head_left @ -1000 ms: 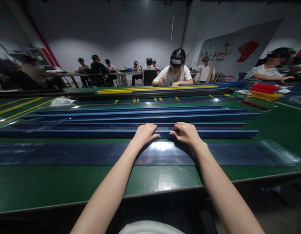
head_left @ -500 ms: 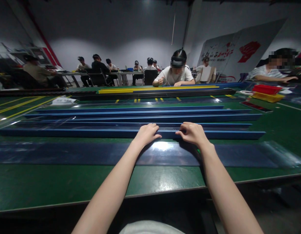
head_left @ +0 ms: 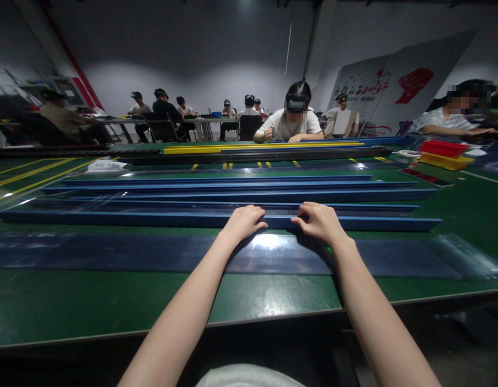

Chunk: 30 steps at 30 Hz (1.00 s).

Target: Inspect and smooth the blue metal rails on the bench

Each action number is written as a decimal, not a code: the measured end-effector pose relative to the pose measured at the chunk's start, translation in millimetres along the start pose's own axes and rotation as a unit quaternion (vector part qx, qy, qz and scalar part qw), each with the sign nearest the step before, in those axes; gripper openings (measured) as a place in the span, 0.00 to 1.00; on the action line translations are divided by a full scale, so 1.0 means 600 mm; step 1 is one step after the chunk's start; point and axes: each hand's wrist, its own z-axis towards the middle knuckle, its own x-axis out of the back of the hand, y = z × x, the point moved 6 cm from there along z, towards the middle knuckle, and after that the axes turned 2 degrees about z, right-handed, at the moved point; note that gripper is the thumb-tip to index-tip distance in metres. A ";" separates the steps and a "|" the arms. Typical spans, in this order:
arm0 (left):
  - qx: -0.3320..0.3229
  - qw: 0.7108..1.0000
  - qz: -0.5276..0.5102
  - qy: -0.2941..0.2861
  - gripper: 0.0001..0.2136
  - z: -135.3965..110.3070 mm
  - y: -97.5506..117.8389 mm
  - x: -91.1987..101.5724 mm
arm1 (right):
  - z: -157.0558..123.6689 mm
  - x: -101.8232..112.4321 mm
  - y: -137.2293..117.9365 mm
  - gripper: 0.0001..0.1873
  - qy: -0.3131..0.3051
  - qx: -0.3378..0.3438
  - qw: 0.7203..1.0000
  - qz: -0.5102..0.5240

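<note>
A long blue channel strip [head_left: 152, 218] lies crosswise on the green table. My left hand [head_left: 244, 221] is closed over its front wall, thumb on the near side and fingers reaching over the top edge. A short way to the right, my right hand [head_left: 318, 219] pinches the same wall, its fingers curled behind. Inside the channel, whatever the fingertips touch is hidden. Nearer to me, under my forearms, a flat clear plastic sleeve [head_left: 132, 252] is stretched along the table, shiny and bluish.
More blue strips [head_left: 233, 185] lie behind, then black and yellow strips [head_left: 265, 147]. A phone-like slab [head_left: 426, 177] and red and yellow bins [head_left: 445, 153] sit at the right, a white packet [head_left: 107, 165] at the left. A co-worker [head_left: 289, 121] sits opposite. The table's edge [head_left: 273, 319] runs close to me.
Both hands keep their grip and place on the blue strip. The view has shifted very slightly; nothing else has visibly moved.
</note>
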 end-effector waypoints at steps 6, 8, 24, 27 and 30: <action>0.016 1.000 0.009 -0.015 0.11 0.000 -0.003 -0.004 | 0.000 0.000 -0.003 0.13 -0.012 0.006 1.000 0.004; 0.020 1.000 0.013 -0.019 0.12 0.000 -0.004 -0.004 | 0.000 -0.001 -0.003 0.13 -0.019 0.006 1.000 0.005; 0.030 0.999 0.016 -0.035 0.12 -0.001 -0.002 0.001 | 0.006 -0.021 -0.014 0.18 -0.087 0.008 0.996 0.010; 0.035 0.999 0.012 -0.035 0.12 -0.001 -0.002 0.002 | 0.007 -0.023 -0.016 0.19 -0.084 0.013 0.996 0.015; 0.036 0.999 0.013 -0.035 0.12 0.000 -0.001 0.002 | 0.008 -0.024 -0.016 0.20 -0.078 0.014 0.997 0.021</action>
